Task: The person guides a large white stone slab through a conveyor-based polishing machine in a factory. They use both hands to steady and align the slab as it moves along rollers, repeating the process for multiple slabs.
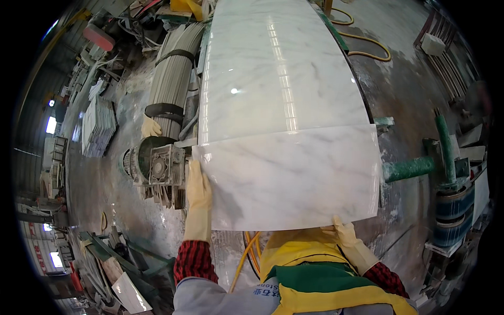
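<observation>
A smaller white marble slab (294,178) with grey veins lies in front of me, its far edge against or over a long polished marble slab (252,79). My left hand (198,194), in a cream rubber glove, grips the smaller slab's left edge, fingers pointing away from me along it. My right hand (349,241), gloved alike, holds the near edge towards its right end. The fingertips show there; any part under the slab is hidden.
Left of the long slab stand a motor with gearbox (160,165) and a strapped bundle of pale strips (170,79). Stacked slabs (98,126) stand farther left. Green pipework (409,169) juts out at right. An orange hose (244,262) runs below the near edge.
</observation>
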{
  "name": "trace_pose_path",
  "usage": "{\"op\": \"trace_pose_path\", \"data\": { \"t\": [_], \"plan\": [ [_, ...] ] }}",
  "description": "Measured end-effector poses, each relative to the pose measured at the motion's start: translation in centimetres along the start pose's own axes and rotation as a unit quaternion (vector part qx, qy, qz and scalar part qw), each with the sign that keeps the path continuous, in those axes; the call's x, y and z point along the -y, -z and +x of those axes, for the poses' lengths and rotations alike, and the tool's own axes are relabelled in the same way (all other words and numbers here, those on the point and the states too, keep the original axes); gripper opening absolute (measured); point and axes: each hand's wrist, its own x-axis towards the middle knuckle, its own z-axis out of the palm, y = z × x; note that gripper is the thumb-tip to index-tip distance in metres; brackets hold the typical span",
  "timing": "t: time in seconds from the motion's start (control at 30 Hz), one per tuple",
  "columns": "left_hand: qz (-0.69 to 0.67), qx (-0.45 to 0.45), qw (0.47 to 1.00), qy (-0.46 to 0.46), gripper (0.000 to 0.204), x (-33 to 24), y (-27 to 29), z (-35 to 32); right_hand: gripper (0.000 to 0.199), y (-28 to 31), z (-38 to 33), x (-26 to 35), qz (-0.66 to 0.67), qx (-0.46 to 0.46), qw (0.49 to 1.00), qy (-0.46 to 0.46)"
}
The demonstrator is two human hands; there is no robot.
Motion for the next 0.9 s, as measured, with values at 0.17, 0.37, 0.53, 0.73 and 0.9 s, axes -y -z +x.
{"op": "trace_pose_path", "data": {
  "t": [0.17,0.37,0.53,0.73,0.9],
  "plan": [
    [0.004,0.022,1.0,-0.017,0.053,-0.8,2.0,-11.7,0.06,-0.9,-0.1,-0.3,0.019,-0.021,0.999,0.029],
    [0.042,0.203,0.978,0.026,0.052,-2.2,7.7,-21.5,0.052,-0.4,1.0,-2.1,0.047,-0.062,0.997,0.005],
    [-0.034,0.042,0.988,-0.142,0.052,-6.1,6.3,-8.8,0.053,-2.4,-0.6,1.0,-0.077,-0.083,0.993,0.032],
    [0.036,0.138,0.919,-0.368,0.04,-11.4,0.7,14.8,0.055,0.6,2.0,-3.9,-0.181,-0.106,0.978,-0.014],
    [-0.276,0.419,0.826,0.256,0.036,-2.4,-6.6,16.3,0.057,-3.8,-1.4,1.3,0.165,0.005,0.982,-0.092]
  ]
}}
